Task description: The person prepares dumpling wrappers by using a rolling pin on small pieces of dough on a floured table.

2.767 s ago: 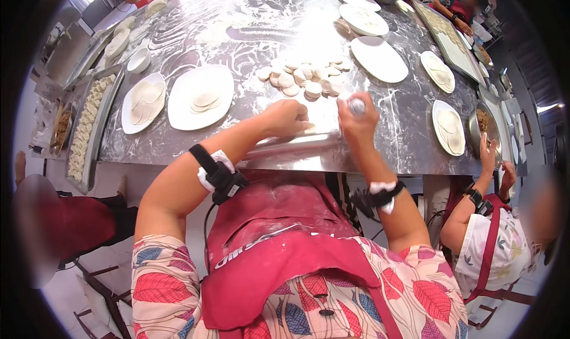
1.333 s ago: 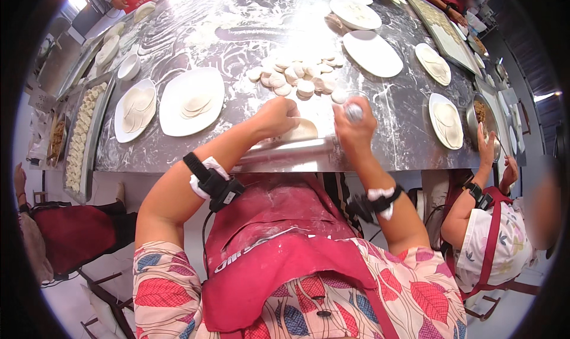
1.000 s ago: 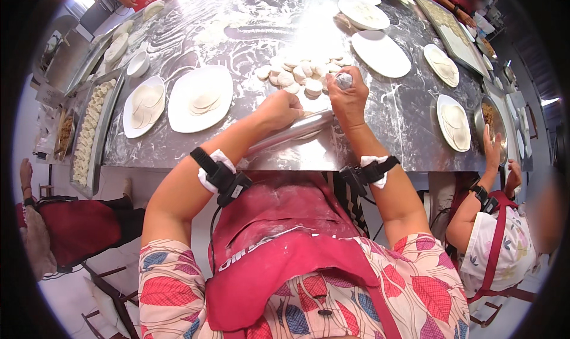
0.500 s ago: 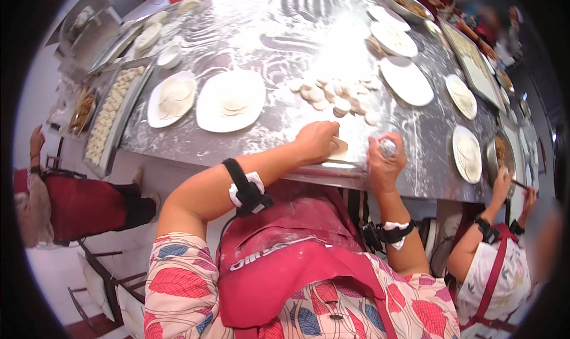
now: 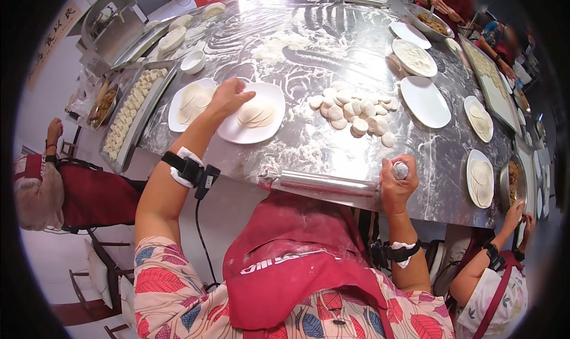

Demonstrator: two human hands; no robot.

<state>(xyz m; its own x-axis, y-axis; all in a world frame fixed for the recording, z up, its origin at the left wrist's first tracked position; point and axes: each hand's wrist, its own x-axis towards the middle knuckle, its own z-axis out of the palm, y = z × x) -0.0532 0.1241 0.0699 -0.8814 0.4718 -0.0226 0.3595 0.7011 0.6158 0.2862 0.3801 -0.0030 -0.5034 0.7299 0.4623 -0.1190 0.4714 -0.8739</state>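
Note:
My left hand (image 5: 228, 97) reaches out over the left rim of a white plate (image 5: 270, 95) that carries a few flat round dough wrappers (image 5: 256, 114). Its fingers are bent down and I see nothing in them. My right hand (image 5: 396, 186) is closed around the right end of a metal rolling pin (image 5: 323, 183), which lies along the near edge of the floured grey table (image 5: 309, 48). A heap of small dough discs (image 5: 355, 110) sits beyond the pin, between my hands.
Another plate of wrappers (image 5: 189, 98) lies left of my left hand, beside a long tray of dumplings (image 5: 133, 110) and a small bowl (image 5: 193, 62). White plates (image 5: 424, 101) stand to the right. One person (image 5: 35, 187) sits at left, another (image 5: 496, 285) at lower right.
My left hand has left the spot by the rolling pin and gone forward-left to the plate of wrappers. My right hand still grips the pin's end at the table edge.

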